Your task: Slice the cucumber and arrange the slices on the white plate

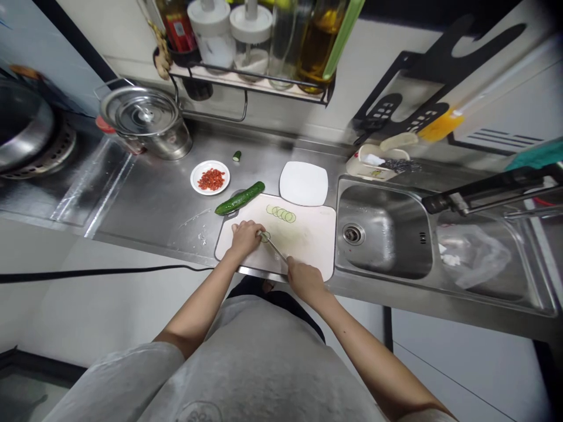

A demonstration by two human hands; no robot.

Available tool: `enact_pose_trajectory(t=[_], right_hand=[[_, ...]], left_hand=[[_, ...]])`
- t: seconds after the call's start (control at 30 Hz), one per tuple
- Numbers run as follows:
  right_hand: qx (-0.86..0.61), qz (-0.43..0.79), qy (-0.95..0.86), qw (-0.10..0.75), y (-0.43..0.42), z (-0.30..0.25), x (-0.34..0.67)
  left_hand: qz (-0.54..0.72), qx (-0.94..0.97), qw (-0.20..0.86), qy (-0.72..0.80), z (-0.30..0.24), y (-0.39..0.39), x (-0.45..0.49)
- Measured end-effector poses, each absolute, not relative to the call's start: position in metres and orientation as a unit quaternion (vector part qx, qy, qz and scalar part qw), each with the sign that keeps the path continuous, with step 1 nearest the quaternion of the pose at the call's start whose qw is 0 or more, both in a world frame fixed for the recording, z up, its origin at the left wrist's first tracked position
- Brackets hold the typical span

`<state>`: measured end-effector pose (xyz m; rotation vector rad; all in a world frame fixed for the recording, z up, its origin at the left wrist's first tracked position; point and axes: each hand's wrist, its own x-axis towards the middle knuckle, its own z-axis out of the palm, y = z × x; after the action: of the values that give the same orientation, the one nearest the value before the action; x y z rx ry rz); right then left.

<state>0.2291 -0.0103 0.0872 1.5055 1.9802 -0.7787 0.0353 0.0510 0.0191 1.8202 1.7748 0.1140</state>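
My right hand (305,281) is wrapped round the handle of a knife (277,251), whose blade points up and left over the pale cutting board (308,243). At the blade's tip end, my left hand (246,237) has its fingers curled down on a cucumber piece, mostly hidden under them. A thin cucumber slice (265,237) shows beside the blade. Farther up the board lies an overlapping row of cucumber slices (281,213). A longer length of cucumber (240,198) rests across the board's upper left edge.
Behind the board are a white plate (304,183), a small dish of chopped red pieces (210,178) and a cucumber end (237,156). A lidded steel pot (149,123) stands left. The sink (387,228) lies right; a condiment rack (259,79) hangs above.
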Motion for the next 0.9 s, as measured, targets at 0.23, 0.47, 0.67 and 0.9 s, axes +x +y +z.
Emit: enact_pose_trajectory(t=[0.23,0.47,0.67,0.9], right_hand=[[0.556,-0.3,0.727,0.268,-0.0087,0.0873,0.2281],[0.551,-0.309,0.724,0.276,-0.0044,0.0844,0.2265],[0.553,-0.3,0.728,0.273,-0.0066,0.0819,0.2268],[0.553,-0.283,0.738,0.265,-0.0134,0.0806,0.2294]], left_hand=[[0.029,0.681,0.301,0.667,0.0229,0.0527,0.0355],[0.035,0.683,0.297,0.667,0.0234,0.0525,0.0363],[0.022,0.687,0.294,0.664,0.0217,0.0542,0.0362],[0.014,0.696,0.281,0.661,0.0253,0.0533,0.0377]])
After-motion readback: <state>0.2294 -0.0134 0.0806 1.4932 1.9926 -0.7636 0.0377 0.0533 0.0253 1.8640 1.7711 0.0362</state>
